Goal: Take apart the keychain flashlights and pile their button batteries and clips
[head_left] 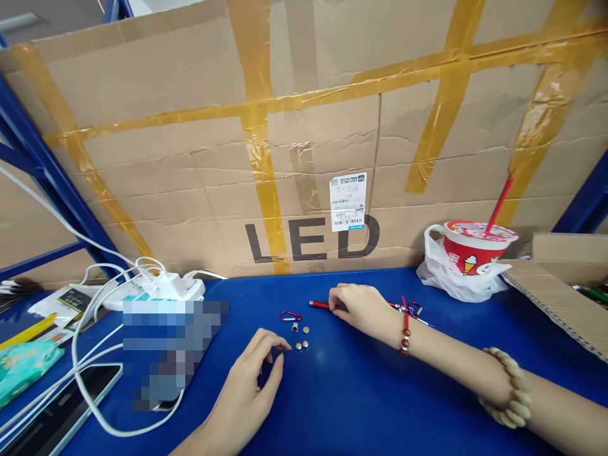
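Observation:
My left hand [254,380] hovers low over the blue table, fingers bent and thumb apart, with nothing in it. Just right of its fingertips lie several small round metal pieces [305,344] and a small silver ring-like piece [295,327]. A red carabiner [291,316] rests behind them. My right hand [361,307] is palm down with its fingers closed around a slim red stick-like thing [319,304], whose end pokes out to the left. Partly hidden behind the right wrist are more small items, among them a dark carabiner [417,309] and a blue pen-like tip [424,322].
A large cardboard box [213,190] walls off the back. Back right stand a red cup [470,250] in a white plastic bag [439,272] and an open carton [560,297]. At left are a power strip [192,289], white cables [95,405] and a phone [61,411].

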### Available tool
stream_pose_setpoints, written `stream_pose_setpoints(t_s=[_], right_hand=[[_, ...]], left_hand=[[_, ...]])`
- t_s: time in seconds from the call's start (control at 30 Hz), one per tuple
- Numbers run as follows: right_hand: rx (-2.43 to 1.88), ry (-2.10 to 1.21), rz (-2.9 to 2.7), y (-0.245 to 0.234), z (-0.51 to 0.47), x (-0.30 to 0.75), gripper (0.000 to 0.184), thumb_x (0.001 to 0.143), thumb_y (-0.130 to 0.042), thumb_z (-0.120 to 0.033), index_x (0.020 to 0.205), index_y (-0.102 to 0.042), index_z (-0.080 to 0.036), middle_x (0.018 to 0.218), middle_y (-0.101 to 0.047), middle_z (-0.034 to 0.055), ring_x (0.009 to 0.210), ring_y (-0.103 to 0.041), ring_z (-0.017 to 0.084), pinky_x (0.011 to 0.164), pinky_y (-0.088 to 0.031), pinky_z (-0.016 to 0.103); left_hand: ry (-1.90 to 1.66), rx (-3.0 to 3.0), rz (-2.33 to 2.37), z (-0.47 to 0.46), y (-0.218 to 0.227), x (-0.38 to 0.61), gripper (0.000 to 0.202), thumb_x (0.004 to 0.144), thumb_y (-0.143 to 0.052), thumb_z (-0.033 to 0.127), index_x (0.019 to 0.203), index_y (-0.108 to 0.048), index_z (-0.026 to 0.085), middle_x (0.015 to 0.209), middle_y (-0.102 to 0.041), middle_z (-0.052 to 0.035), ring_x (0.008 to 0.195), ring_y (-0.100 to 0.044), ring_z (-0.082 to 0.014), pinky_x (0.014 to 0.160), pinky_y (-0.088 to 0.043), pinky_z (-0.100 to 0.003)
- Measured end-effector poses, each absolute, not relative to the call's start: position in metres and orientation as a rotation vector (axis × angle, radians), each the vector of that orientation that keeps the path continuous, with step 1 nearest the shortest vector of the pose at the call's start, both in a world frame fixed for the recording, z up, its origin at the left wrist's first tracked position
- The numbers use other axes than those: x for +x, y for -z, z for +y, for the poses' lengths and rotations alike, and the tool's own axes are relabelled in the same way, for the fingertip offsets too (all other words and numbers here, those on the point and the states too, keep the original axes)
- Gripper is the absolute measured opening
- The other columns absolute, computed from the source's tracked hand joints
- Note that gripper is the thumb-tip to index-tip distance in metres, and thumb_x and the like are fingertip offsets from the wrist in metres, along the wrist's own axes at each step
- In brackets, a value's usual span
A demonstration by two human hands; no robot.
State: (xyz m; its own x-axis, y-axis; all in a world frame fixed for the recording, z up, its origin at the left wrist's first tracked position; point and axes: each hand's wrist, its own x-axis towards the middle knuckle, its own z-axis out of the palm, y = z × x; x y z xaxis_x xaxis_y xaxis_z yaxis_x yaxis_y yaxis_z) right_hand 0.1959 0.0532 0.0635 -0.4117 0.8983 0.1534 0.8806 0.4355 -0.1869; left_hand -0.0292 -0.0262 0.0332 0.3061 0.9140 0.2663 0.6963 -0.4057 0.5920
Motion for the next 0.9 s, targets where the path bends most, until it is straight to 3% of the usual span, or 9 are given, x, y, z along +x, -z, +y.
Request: stream_pose_setpoints(t_s=[0.23, 0.47, 0.67, 0.9], right_hand=[[-1.632, -0.105, -2.468, -0.066, 0.058, 0.205, 0.017, 0.077, -0.060, -0.005, 0.083, -0.066, -0.020, 0.092, -0.067, 0.0032, 0.087, -0.061, 0.021, 0.063, -0.039, 0.027], [-1.817, -0.087, -2.468, -0.090, 0.055, 0.213, 0.016, 0.070, -0.074, -0.022, 0.085, -0.068, -0.022, 0.090, -0.067, 0.0043, 0.085, -0.062, 0.024, 0.060, -0.039, 0.029], [-2.094, 0.009, -2.449, -0.098, 0.051, 0.217, 0.012, 0.066, -0.073, -0.008, 0.074, -0.069, -0.014, 0.087, -0.066, 0.0144, 0.081, -0.064, 0.031, 0.057, -0.038, 0.030], [-2.179, -0.062, -2.588, -0.097, 0.050, 0.217, 0.016, 0.068, -0.071, -0.011, 0.083, -0.071, -0.016, 0.089, -0.068, 0.0089, 0.083, -0.064, 0.026, 0.056, -0.037, 0.027]], left_hand=[[-0.769, 2.207, 1.434, -0.023, -0.031, -0.030, 0.019, 0.093, -0.034, 0.026, 0.097, -0.052, 0.022, 0.095, -0.053, -0.0059, 0.076, -0.052, -0.0132, 0.056, -0.044, -0.021], [-0.784, 2.197, 1.416, -0.022, -0.029, -0.032, 0.018, 0.093, -0.034, 0.026, 0.095, -0.051, 0.022, 0.096, -0.052, -0.0049, 0.080, -0.051, -0.0133, 0.066, -0.046, -0.023], [-0.801, 2.167, 1.408, -0.024, -0.030, -0.032, 0.018, 0.093, -0.035, 0.025, 0.096, -0.052, 0.022, 0.096, -0.052, -0.0041, 0.080, -0.050, -0.0130, 0.066, -0.044, -0.022], [-0.845, 2.138, 1.374, -0.023, -0.030, -0.031, 0.017, 0.091, -0.037, 0.023, 0.096, -0.053, 0.024, 0.098, -0.052, -0.0014, 0.079, -0.050, -0.0119, 0.069, -0.042, -0.022]])
